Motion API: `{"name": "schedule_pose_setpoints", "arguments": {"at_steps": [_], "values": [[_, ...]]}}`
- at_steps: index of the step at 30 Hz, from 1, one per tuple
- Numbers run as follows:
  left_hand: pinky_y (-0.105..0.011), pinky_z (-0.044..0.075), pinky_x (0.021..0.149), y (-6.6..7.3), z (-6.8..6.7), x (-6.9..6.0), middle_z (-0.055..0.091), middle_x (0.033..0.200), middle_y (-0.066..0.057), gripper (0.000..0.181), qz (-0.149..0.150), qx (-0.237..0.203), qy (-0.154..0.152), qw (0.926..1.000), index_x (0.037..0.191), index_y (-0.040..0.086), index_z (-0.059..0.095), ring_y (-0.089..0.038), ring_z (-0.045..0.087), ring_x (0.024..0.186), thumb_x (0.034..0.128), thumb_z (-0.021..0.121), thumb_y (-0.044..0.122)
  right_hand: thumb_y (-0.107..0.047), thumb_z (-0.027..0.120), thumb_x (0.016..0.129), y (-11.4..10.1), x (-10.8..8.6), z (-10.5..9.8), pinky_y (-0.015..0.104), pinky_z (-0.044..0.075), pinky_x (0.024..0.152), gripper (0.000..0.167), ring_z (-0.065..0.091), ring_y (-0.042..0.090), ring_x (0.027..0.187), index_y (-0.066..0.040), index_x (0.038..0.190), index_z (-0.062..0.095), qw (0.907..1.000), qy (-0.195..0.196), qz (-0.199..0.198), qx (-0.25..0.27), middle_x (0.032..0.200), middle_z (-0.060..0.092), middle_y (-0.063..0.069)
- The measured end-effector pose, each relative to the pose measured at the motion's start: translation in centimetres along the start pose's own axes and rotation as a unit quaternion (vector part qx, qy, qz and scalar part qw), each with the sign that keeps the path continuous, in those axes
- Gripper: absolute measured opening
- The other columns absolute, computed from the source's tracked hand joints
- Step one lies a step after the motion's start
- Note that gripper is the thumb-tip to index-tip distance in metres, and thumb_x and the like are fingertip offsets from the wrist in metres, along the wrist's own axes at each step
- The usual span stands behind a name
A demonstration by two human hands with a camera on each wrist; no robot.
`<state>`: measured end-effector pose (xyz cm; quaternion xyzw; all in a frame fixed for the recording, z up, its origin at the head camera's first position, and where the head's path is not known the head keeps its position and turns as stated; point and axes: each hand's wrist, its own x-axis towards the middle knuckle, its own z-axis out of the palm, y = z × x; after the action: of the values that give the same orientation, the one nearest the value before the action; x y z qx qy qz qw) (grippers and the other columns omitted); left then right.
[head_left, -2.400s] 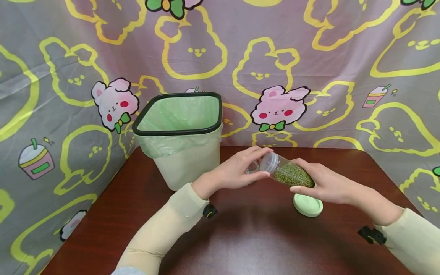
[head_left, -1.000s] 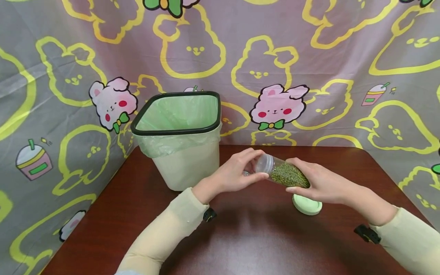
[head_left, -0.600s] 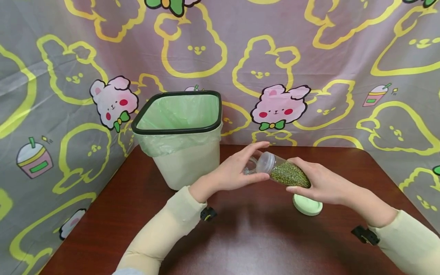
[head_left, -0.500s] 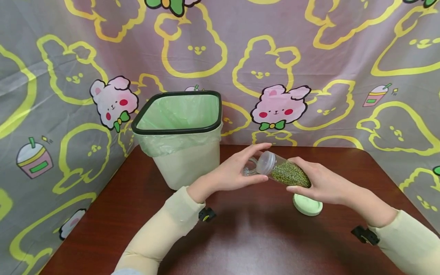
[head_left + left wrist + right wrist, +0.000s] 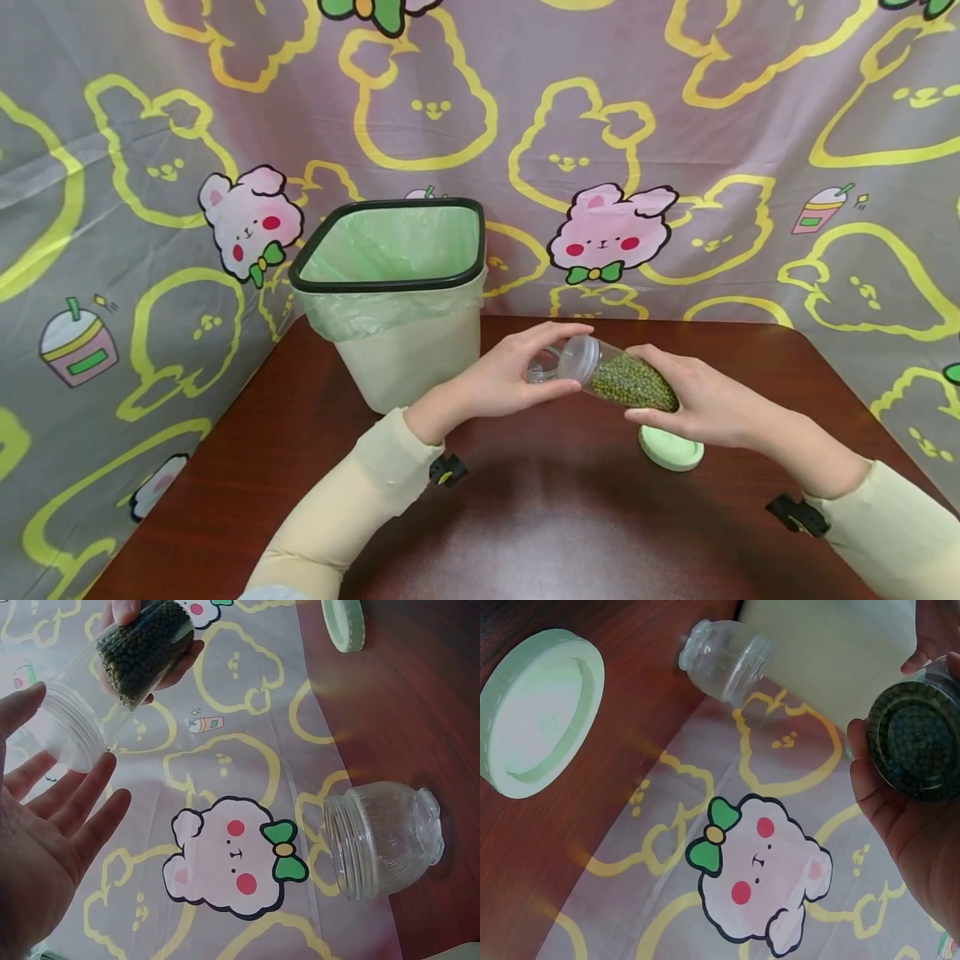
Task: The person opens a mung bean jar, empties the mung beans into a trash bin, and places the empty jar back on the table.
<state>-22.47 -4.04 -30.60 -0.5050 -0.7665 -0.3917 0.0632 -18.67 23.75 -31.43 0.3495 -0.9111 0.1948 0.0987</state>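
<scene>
Holding a clear bottle of green beans aslant above a desk.
Gripping the filled lower end in the right hand, pinching the ribbed upper end in the left hand. Hovering right of a black-rimmed bin, with an upright glass jar beyond the left hand and a green lid near the right. Facing a wide stretch of desk on the near side, a narrower strip toward the far edge and patterned cloth.
</scene>
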Motion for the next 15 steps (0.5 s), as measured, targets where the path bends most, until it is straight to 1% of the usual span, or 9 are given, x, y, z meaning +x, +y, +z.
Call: {"name": "schedule_pose_setpoints", "arguments": {"at_steps": [4,8,12,15], "values": [[-0.020,0.047,0.087,0.06,0.13,0.00,0.057,0.125,0.000,0.058,-0.012,0.009,0.000,0.9999,0.140,0.013,0.048,-0.008,0.056,0.102,0.0885,0.073,0.021,-0.043,0.076,0.083,-0.04,-0.08,-0.02,0.031,0.052,0.070,0.062,0.056,0.004,0.083,-0.013,0.128,0.047,1.0000,-0.004,0.007,-0.003,0.101,0.059,-0.008],[-0.022,0.048,0.087,0.04,0.20,0.00,0.056,0.127,-0.001,0.058,-0.027,0.021,-0.003,0.9994,0.140,0.013,0.048,-0.008,0.057,0.101,0.0892,0.073,0.025,-0.045,0.075,0.083,-0.06,-0.18,-0.04,0.031,0.052,0.070,0.062,0.056,0.004,0.083,-0.013,0.128,0.047,0.9999,-0.008,0.012,-0.002,0.102,0.059,-0.007],[-0.023,0.048,0.088,-0.05,0.01,-0.05,0.052,0.134,-0.001,0.065,-0.034,0.043,-0.003,0.9985,0.144,0.013,0.042,-0.010,0.057,0.107,0.0891,0.072,0.031,-0.046,0.075,0.083,-0.04,-0.22,-0.06,0.031,0.052,0.071,0.062,0.056,0.004,0.083,-0.013,0.128,0.047,0.9999,-0.008,0.010,-0.003,0.102,0.059,-0.008],[-0.022,0.047,0.089,-0.10,-0.23,-0.10,0.050,0.136,-0.001,0.070,-0.026,0.041,-0.002,0.9988,0.147,0.015,0.037,-0.013,0.055,0.113,0.0885,0.072,0.032,-0.046,0.075,0.083,-0.04,-0.22,-0.11,0.031,0.052,0.071,0.063,0.056,0.004,0.083,-0.013,0.128,0.047,0.9999,-0.007,0.011,-0.005,0.101,0.059,-0.008]]}}
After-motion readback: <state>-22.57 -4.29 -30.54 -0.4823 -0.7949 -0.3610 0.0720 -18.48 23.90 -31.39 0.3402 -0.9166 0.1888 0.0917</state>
